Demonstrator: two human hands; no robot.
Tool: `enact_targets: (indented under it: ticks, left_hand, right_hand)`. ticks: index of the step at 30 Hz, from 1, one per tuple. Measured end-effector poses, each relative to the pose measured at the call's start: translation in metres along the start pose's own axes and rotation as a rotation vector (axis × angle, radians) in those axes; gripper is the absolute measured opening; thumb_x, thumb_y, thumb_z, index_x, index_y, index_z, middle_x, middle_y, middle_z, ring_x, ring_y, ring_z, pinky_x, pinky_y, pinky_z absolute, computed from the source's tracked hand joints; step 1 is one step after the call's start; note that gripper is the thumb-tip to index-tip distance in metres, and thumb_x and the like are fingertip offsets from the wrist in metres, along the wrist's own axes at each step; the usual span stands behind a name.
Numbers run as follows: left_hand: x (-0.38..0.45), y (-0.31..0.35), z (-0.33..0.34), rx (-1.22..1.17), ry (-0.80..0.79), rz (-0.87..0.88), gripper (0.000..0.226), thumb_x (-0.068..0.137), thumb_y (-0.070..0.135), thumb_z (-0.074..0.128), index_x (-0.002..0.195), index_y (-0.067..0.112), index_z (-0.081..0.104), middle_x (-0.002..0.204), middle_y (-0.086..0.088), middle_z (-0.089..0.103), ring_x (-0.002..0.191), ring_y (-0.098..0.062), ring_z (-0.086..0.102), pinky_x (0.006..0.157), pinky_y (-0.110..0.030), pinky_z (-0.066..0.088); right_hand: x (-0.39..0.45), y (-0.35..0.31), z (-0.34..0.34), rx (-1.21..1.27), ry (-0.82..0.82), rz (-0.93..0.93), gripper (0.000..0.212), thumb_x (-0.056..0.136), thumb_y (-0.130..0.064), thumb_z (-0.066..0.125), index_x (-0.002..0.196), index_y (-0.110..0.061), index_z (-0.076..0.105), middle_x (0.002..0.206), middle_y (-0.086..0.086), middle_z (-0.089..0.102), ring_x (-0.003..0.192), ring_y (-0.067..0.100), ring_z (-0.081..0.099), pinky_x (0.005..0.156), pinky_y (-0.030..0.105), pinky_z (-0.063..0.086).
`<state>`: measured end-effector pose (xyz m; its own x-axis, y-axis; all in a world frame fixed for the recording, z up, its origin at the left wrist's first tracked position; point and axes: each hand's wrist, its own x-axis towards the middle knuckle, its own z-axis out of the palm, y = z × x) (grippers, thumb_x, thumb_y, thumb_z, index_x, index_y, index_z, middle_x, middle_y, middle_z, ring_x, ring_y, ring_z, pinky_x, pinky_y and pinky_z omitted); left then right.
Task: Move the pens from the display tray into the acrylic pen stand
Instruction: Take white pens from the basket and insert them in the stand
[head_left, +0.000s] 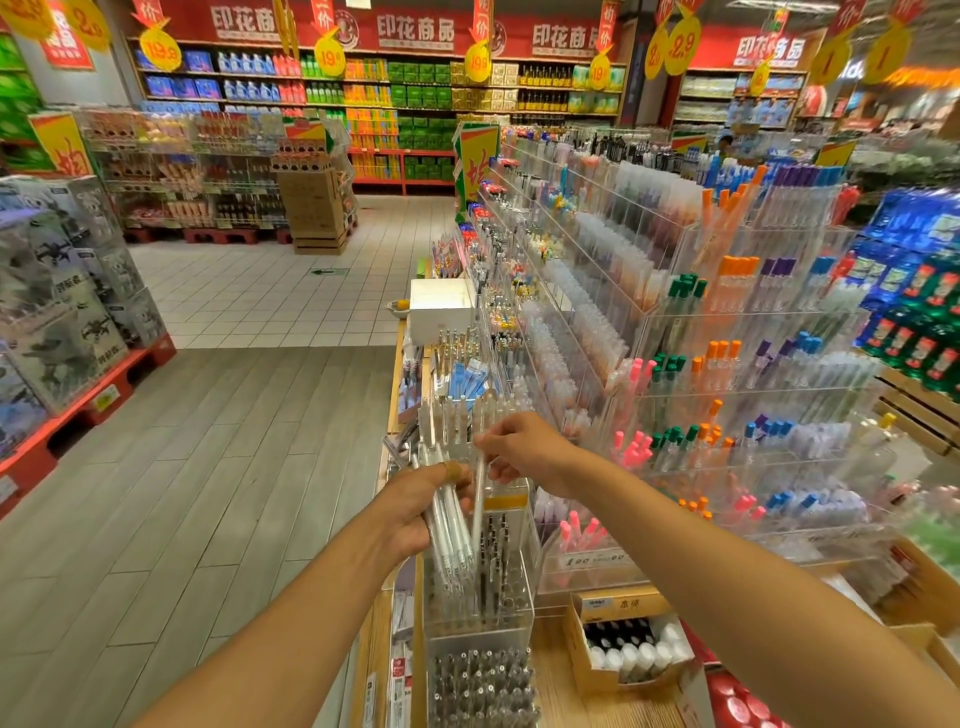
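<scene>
White slim plastic pens (451, 525) fill our left hand (415, 506), fingers curled around them; our right hand (519, 449), at two o'clock, seemingly pinches one white pen (478, 499) above the clear acrylic pen stand (480, 597).

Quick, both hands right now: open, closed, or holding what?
Left hand: gripping a bundle of slim white pens.
Right hand: pinching a single slim white pen by its top, above the clear acrylic pen stand.

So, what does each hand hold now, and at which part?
The left hand grips a bundle of white pens near their upper ends. The right hand pinches a single white pen at its top end, above the stand.
</scene>
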<state>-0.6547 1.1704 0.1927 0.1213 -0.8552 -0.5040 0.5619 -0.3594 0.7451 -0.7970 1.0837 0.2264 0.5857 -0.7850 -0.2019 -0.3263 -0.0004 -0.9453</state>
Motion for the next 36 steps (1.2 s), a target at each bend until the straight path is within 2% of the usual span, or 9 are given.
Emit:
enact_targets:
  ticks: [5, 9, 11, 16, 23, 27, 29, 33, 36]
  left_hand:
    - [0.007, -0.001, -0.011, -0.029, 0.094, 0.005, 0.005, 0.089, -0.004, 0.061, 0.086, -0.004, 0.065, 0.063, -0.014, 0.062, 0.051, -0.019, 0.061, 0.049, -0.029, 0.057]
    - [0.012, -0.002, -0.015, -0.016, 0.118, -0.021, 0.006, 0.093, 0.002, 0.060, 0.089, 0.001, 0.065, 0.068, -0.009, 0.057, 0.057, -0.018, 0.056, 0.052, -0.029, 0.051]
    - [0.012, -0.003, -0.015, -0.020, 0.116, -0.031, 0.007, 0.094, 0.003, 0.060, 0.090, 0.002, 0.064, 0.067, -0.008, 0.056, 0.057, -0.018, 0.055, 0.049, -0.028, 0.051]
    - [0.015, -0.003, -0.013, -0.033, 0.118, -0.043, 0.006, 0.094, 0.002, 0.060, 0.090, 0.002, 0.064, 0.060, -0.008, 0.055, 0.050, -0.017, 0.053, 0.045, -0.026, 0.050]
    - [0.019, -0.002, -0.016, -0.025, 0.108, -0.046, 0.006, 0.094, 0.002, 0.059, 0.091, 0.002, 0.064, 0.061, -0.007, 0.054, 0.051, -0.017, 0.053, 0.046, -0.027, 0.049]
    - [0.020, -0.001, -0.015, -0.018, 0.110, -0.048, 0.006, 0.093, 0.002, 0.061, 0.088, 0.002, 0.064, 0.061, -0.008, 0.054, 0.051, -0.017, 0.053, 0.044, -0.025, 0.050]
    - [0.020, 0.000, -0.015, -0.016, 0.107, -0.052, 0.006, 0.093, 0.003, 0.061, 0.087, 0.002, 0.064, 0.060, -0.008, 0.054, 0.049, -0.016, 0.053, 0.044, -0.024, 0.050]
    - [0.020, 0.001, -0.015, -0.009, 0.102, -0.054, 0.006, 0.093, 0.003, 0.061, 0.088, 0.002, 0.064, 0.057, -0.008, 0.055, 0.047, -0.017, 0.052, 0.043, -0.024, 0.050]
    - [0.019, 0.003, -0.015, 0.001, 0.097, -0.042, 0.004, 0.092, 0.003, 0.063, 0.088, 0.002, 0.064, 0.058, -0.008, 0.056, 0.046, -0.016, 0.054, 0.043, -0.024, 0.051]
  right_hand:
    - [0.000, -0.017, -0.016, -0.184, 0.237, -0.192, 0.009, 0.100, -0.020, 0.051, 0.094, -0.012, 0.052, 0.079, 0.010, 0.066, 0.068, 0.021, 0.066, 0.072, 0.039, 0.058]
    - [0.005, -0.030, -0.028, -0.369, 0.367, -0.368, 0.011, 0.101, -0.023, 0.048, 0.093, -0.015, 0.048, 0.076, 0.007, 0.065, 0.067, 0.018, 0.063, 0.067, 0.034, 0.053]
    - [0.008, -0.032, -0.029, -0.442, 0.362, -0.387, 0.012, 0.101, -0.022, 0.047, 0.094, -0.013, 0.047, 0.077, 0.006, 0.063, 0.068, 0.018, 0.062, 0.066, 0.033, 0.052]
    - [0.015, -0.026, -0.025, -0.561, 0.331, -0.355, 0.015, 0.102, -0.023, 0.047, 0.101, -0.009, 0.050, 0.087, 0.011, 0.063, 0.083, 0.030, 0.062, 0.075, 0.044, 0.052]
    - [0.025, -0.030, -0.024, -0.625, 0.295, -0.348, 0.012, 0.100, -0.022, 0.051, 0.100, -0.010, 0.053, 0.086, 0.007, 0.064, 0.080, 0.024, 0.062, 0.074, 0.041, 0.054]
    - [0.034, -0.027, -0.019, -0.788, 0.269, -0.362, 0.015, 0.096, -0.026, 0.058, 0.094, -0.011, 0.061, 0.085, 0.000, 0.062, 0.073, 0.013, 0.055, 0.069, 0.031, 0.045]
    - [0.039, -0.026, -0.018, -0.869, 0.269, -0.371, 0.015, 0.094, -0.028, 0.062, 0.093, -0.014, 0.065, 0.092, -0.002, 0.055, 0.077, 0.010, 0.050, 0.073, 0.028, 0.041]
    - [0.046, -0.021, -0.016, -0.943, 0.253, -0.326, 0.021, 0.091, -0.032, 0.065, 0.101, -0.013, 0.069, 0.104, -0.003, 0.048, 0.091, 0.016, 0.051, 0.085, 0.034, 0.046]
    - [0.048, -0.024, -0.013, -0.998, 0.269, -0.330, 0.022, 0.091, -0.035, 0.065, 0.100, -0.016, 0.071, 0.104, -0.004, 0.048, 0.089, 0.017, 0.055, 0.081, 0.036, 0.050]
